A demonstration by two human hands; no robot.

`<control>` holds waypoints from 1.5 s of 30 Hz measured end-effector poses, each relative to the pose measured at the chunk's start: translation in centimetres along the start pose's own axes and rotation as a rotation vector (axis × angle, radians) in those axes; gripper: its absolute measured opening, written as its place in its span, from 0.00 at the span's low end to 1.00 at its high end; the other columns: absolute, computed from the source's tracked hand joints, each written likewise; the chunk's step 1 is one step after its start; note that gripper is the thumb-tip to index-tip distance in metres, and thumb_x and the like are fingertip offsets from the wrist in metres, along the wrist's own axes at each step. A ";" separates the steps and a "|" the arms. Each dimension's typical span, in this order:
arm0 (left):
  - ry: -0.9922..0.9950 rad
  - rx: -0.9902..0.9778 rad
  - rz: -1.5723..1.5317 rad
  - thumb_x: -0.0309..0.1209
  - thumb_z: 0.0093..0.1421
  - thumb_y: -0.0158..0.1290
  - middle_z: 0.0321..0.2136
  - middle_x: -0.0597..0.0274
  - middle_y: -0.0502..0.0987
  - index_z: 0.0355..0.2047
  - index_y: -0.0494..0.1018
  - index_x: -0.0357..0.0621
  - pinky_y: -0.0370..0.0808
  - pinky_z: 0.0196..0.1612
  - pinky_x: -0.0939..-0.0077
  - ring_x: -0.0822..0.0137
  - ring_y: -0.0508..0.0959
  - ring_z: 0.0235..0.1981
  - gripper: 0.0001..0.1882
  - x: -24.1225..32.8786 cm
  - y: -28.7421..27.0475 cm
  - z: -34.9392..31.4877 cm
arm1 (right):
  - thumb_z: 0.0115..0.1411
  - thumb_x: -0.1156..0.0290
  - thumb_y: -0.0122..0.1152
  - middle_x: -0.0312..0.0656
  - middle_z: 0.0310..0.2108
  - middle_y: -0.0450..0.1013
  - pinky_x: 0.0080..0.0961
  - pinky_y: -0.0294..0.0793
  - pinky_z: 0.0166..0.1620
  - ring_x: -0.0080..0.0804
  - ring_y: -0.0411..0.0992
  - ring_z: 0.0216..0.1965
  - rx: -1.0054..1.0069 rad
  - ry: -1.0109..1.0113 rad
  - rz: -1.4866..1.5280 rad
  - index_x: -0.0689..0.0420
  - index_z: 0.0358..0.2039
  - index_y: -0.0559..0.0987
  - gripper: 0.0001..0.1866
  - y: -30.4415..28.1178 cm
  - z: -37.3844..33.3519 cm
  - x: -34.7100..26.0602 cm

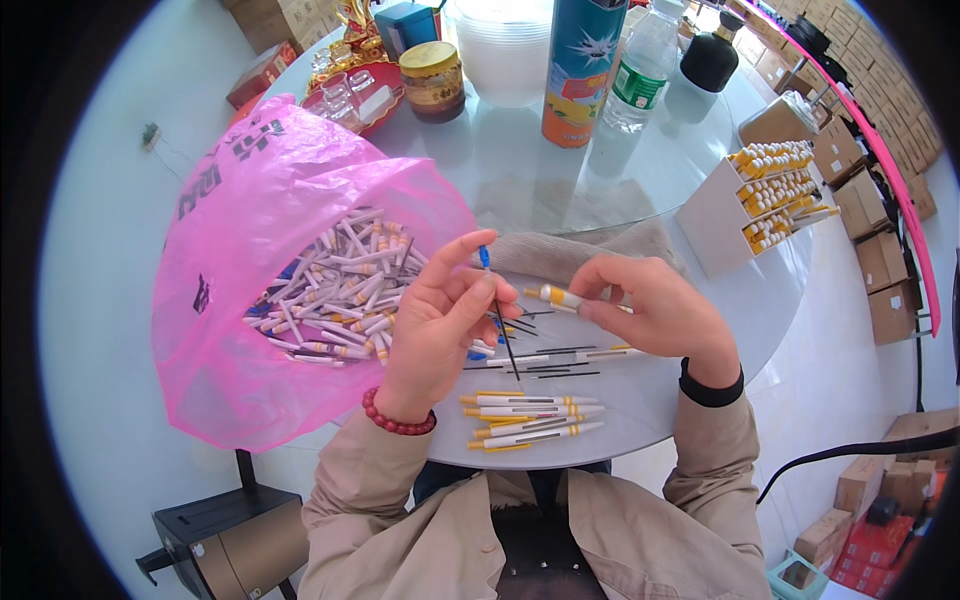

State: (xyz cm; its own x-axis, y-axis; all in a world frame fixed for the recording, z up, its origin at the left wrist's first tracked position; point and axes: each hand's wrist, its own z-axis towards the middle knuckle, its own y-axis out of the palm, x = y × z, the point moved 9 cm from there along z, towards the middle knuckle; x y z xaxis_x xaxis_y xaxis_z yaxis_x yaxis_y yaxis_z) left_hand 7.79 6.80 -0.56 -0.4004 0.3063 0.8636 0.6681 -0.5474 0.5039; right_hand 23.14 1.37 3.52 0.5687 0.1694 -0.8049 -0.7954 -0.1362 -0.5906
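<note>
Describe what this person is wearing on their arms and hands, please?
Both hands are bare, with no gloves. The left hand has a bracelet of round dark red beads at the wrist. The right hand has a plain black band at its wrist. Both forearms are covered by loose beige jacket sleeves, slightly wrinkled, ending just short of the wrists.

Bag (250,250) of pens lies left, box (745,210) right, finished pens (530,415) nearest the person.
</note>
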 end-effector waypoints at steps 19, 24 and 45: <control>-0.051 0.016 -0.169 0.28 0.64 0.48 0.39 0.55 0.78 0.58 0.60 0.44 0.75 0.43 0.76 0.70 0.78 0.40 0.22 -1.8 0.1 0.3 | 0.63 0.73 0.54 0.35 0.29 0.72 0.15 0.68 0.30 0.14 0.68 0.28 -0.067 0.039 0.733 0.60 0.39 0.67 0.08 5.1 1.2 -0.1; -0.034 0.091 -0.141 0.28 0.64 0.50 0.40 0.54 0.78 0.57 0.61 0.43 0.75 0.42 0.78 0.70 0.78 0.40 0.22 -1.6 -0.6 0.4 | 0.59 0.75 0.58 0.36 0.28 0.72 0.18 0.70 0.29 0.20 0.69 0.27 0.146 -0.114 0.334 0.57 0.37 0.73 0.06 2.6 1.0 -1.3; -0.049 0.164 -0.090 0.32 0.66 0.46 0.37 0.56 0.79 0.51 0.67 0.41 0.78 0.38 0.78 0.66 0.80 0.39 0.15 -1.2 -1.1 0.3 | 0.55 0.83 0.59 0.43 0.34 0.76 0.21 0.73 0.38 0.29 0.75 0.35 0.580 -0.410 0.108 0.60 0.33 0.79 0.06 0.1 -0.2 -2.9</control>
State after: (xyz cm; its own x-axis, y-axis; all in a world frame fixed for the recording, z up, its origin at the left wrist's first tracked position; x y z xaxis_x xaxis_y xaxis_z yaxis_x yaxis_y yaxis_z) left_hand 7.75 7.24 -2.16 -0.4346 0.3879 0.8128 0.7262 -0.3828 0.5710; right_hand 21.50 0.65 5.80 0.4469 0.5528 -0.7033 -0.8906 0.3489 -0.2917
